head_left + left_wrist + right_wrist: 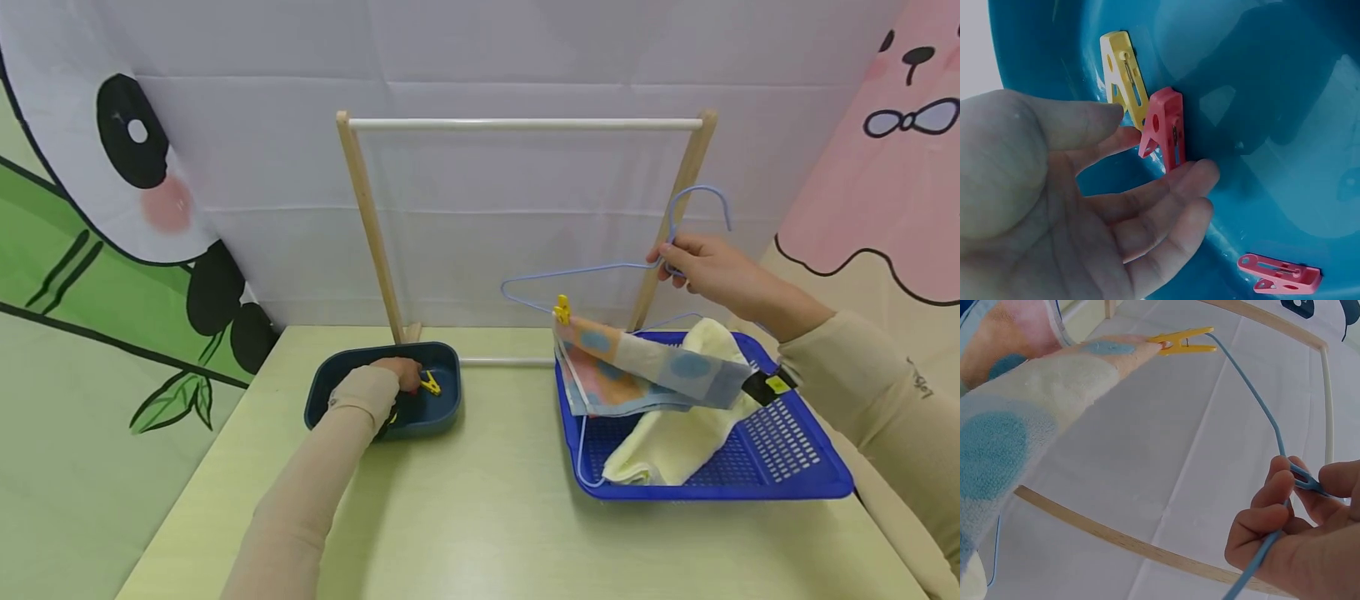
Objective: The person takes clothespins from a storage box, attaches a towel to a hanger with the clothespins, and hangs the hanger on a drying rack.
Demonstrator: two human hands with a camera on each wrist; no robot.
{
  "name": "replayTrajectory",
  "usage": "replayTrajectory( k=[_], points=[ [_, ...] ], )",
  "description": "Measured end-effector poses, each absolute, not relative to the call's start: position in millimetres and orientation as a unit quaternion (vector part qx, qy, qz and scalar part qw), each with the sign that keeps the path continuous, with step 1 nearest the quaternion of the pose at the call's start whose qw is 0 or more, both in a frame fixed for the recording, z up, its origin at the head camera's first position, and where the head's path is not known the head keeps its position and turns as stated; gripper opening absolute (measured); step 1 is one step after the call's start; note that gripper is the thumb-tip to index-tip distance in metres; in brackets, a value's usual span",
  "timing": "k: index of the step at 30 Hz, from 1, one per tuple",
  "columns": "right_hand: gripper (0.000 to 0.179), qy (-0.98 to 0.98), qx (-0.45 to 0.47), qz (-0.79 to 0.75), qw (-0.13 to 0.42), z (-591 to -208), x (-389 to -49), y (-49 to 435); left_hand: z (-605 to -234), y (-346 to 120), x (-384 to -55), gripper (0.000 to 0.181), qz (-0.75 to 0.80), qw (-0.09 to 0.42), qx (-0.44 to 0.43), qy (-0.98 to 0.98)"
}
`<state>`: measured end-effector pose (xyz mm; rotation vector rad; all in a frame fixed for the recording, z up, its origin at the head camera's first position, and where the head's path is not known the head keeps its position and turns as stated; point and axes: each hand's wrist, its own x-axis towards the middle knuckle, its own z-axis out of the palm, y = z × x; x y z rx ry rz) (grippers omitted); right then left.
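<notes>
My right hand (708,265) grips a blue wire hanger (581,271) just below its hook, holding it above the blue basket. A yellow clothespin (562,310) fastens a patterned towel (637,358) to the hanger's left part; the towel droops over the basket. My left hand (1129,206) is down inside a dark teal basin (442,350), fingers loosely bent and apart. Its fingertips are close beside a pink clothespin (1165,128) and a yellow clothespin (1124,75); whether they touch is unclear. Another pink clothespin (1282,274) lies nearby.
A blue basket (795,450) holds a pale yellow towel (675,442) and another hanger (583,454). Behind stands a rack with wooden legs (367,225) and a white top bar (525,124). A white lower bar (506,362) runs between basin and basket.
</notes>
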<state>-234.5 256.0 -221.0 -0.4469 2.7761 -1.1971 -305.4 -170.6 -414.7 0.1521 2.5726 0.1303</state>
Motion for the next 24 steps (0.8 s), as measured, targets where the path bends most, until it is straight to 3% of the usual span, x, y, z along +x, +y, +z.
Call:
replayTrajectory(
  k=[13, 24],
  points=[
    [0.041, 0.902, -0.163, -0.398, 0.038, -226.5, -232.8, 254.5, -417.3, -168.5, -308.2, 0.038, 0.026, 0.261, 0.082, 0.961],
    [0.038, 0.904, -0.172, -0.391, 0.013, -230.9, -231.8, 252.6, -419.0, -171.4, -309.3, 0.014, 0.048, 0.231, 0.082, 0.968]
  ],
)
